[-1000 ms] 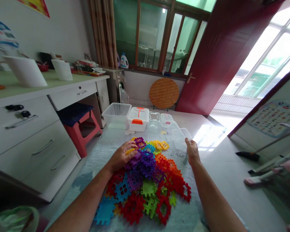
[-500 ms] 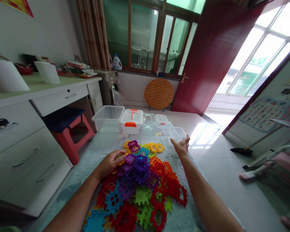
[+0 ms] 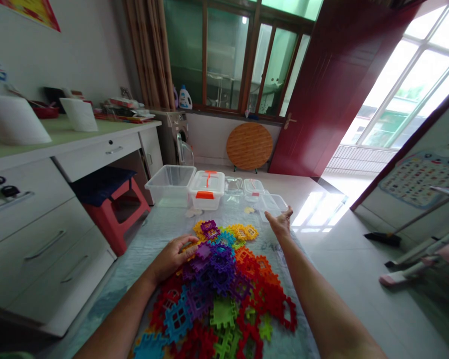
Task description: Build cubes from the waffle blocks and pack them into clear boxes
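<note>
A heap of interlocking plastic building pieces [image 3: 219,269] in purple, red, orange, yellow, blue and green covers the middle of the cloth-covered table. My left hand [image 3: 176,257] rests against its left side, fingers loosely curved and apart, touching the purple and yellow pieces. Over at the table's right edge, my right hand [image 3: 280,222] grips the near end of a shallow clear plastic box [image 3: 272,203], thumb on the left and fingers on the right. Part of the box's near rim is hidden by that hand.
At the table's far end stand a large clear bin [image 3: 171,180], a lidded box with orange clips [image 3: 207,192], a clear container [image 3: 233,186] and a small lidded box [image 3: 253,188]. A red stool [image 3: 123,209] stands left, by the white desk [image 3: 41,224].
The clear box and my right hand have shifted slightly left and away, closer to the small lidded box. My left hand stays by the pile. The view has turned slightly left.
</note>
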A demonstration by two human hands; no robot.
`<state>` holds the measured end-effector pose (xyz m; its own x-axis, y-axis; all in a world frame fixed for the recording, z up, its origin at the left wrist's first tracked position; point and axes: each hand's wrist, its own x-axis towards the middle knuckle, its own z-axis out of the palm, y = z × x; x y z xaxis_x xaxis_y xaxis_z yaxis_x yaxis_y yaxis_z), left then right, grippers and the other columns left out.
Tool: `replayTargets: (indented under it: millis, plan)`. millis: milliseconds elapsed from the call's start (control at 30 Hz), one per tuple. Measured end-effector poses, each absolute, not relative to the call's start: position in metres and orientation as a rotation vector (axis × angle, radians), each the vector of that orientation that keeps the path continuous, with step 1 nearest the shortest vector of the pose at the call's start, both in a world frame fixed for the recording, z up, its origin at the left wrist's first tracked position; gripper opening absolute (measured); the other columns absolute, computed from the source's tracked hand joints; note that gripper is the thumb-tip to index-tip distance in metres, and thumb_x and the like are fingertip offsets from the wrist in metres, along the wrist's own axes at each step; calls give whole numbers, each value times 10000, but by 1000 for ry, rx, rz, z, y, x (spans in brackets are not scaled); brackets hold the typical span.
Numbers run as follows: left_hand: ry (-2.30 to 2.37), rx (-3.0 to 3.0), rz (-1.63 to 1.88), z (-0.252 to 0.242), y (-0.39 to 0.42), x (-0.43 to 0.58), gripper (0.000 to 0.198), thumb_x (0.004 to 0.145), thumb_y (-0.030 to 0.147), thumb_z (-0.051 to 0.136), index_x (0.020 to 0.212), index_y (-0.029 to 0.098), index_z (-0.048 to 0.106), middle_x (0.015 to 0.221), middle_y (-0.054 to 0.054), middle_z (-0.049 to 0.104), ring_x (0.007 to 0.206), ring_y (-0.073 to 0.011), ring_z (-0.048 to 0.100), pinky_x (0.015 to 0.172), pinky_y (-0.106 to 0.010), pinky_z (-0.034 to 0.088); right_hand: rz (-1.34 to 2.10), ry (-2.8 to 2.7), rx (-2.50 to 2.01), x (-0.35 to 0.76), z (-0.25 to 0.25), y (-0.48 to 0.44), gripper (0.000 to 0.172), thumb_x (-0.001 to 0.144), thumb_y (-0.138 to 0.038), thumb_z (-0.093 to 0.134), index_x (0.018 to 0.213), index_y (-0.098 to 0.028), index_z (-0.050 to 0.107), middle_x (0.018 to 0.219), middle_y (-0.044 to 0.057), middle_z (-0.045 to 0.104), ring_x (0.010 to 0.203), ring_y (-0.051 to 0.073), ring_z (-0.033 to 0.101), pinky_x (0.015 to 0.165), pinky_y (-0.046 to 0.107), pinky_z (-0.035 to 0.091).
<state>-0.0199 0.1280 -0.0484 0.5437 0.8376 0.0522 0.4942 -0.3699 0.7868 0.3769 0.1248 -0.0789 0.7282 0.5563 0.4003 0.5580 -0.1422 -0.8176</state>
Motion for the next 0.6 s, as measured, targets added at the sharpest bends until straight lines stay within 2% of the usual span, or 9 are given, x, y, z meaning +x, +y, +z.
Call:
replayTargets:
  millis: [233,433,533,600]
  plan:
    - [1029,2012,598,-52,129,-21,469,830,561,535,1109,210,670,1221,-76,646,1158,-292,576,1055,-397,398,60,-818,-1801,380,-75,136,1098,555,-554,725,1402,-130,170,1402,219,396,1278,368,441,1040,463,389]
    - [955,1893,523,-48,126,-19,561,793,544,608,1226,188,589,1270,-104,612,1180,-288,563,1050,-398,409,171,-733,-1793,377,-74,120,1200,524,-550,745,1428,-99,96,1426,260,342,1294,373,414,1049,479,374]
    - [850,1831,419,-41,122,-20,770,700,527,714,1357,215,463,1353,-98,555,1196,-277,557,1045,-399,420,216,-806,-1835,364,-64,91,1086,591,-559,702,1426,-97,184,1390,249,395,1259,363,447,1004,496,411]
    - [799,1878,370,-34,120,-21,903,622,519,776,1397,232,412,1413,-101,497,1265,-291,497,1079,-413,383,440,-1095,-1826,347,-52,65,872,669,-565,659,1364,-131,361,1301,198,516,1188,336,521,988,505,426]
